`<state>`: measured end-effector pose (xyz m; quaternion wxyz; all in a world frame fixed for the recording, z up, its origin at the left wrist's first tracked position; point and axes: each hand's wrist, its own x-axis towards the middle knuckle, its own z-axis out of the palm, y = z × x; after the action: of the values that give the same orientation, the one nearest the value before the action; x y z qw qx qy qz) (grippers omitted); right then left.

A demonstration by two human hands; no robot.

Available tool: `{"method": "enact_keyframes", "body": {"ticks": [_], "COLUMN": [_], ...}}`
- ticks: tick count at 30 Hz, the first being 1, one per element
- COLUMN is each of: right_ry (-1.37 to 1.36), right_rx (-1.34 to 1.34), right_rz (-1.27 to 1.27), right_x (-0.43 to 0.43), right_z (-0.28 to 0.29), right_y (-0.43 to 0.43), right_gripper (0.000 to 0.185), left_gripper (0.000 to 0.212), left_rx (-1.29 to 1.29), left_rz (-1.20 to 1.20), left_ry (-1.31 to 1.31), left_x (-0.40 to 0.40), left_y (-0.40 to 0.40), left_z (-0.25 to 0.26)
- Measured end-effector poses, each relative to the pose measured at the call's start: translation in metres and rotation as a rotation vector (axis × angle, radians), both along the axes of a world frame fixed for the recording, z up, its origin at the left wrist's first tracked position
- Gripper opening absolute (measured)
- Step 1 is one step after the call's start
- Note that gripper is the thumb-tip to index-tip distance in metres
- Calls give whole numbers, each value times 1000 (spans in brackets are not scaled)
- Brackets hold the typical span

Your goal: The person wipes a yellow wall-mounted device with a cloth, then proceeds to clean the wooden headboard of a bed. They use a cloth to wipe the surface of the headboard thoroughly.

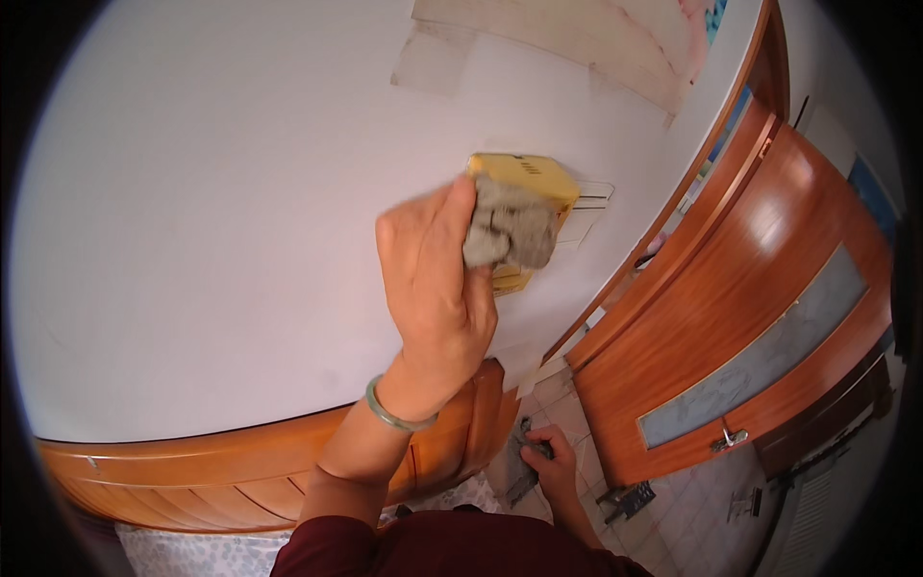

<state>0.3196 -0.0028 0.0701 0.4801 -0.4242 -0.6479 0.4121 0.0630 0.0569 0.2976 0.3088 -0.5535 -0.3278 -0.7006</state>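
My left hand [433,281], with a green bangle on its wrist, is raised to the wall. It grips a crumpled grey cloth [523,227] against a yellowed plastic box [533,173] with vent slots, fixed to the white wall [216,216]. The cloth and fingers cover much of the box's front. Just right of the box is a white switch plate [588,209], partly hidden. Lower right, near my body, my right hand [555,461] holds another grey cloth [520,461], hanging down above the tiled floor.
A brown wooden headboard [216,454] runs along the wall below, above patterned bedding [195,548]. At right are a wooden door frame [685,187] and a wooden door [721,303] with a metal handle [730,437]. Stained paper [555,29] clings to the upper wall. A small stool-like object [627,501] stands on the floor.
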Motion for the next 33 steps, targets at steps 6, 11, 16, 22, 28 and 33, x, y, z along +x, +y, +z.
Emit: {"method": "enact_keyframes", "body": {"ticks": [6, 11, 16, 22, 28, 33], "right_ry": [4, 7, 12, 24, 325, 553], "right_rx": [0, 5, 1, -13, -6, 26], "right_rz": [39, 15, 7, 9, 115, 280], "right_x": [-9, -2, 2, 5, 4, -31], "right_z": [4, -7, -16, -26, -27, 52], "right_y": [7, 8, 9, 8, 25, 37], "right_gripper": [22, 20, 21, 19, 8, 15], "left_gripper": [67, 50, 41, 42, 53, 32], "left_rx": [24, -43, -100, -151, -386, -670], "left_rz": [-9, 86, -6, 36, 1, -562], "left_ry": [55, -14, -114, -38, 171, -531], "left_x": [-6, 7, 10, -3, 7, 37], "left_y": [9, 6, 5, -3, -47, -53], "left_z": [18, -39, -78, -115, -102, -119]}}
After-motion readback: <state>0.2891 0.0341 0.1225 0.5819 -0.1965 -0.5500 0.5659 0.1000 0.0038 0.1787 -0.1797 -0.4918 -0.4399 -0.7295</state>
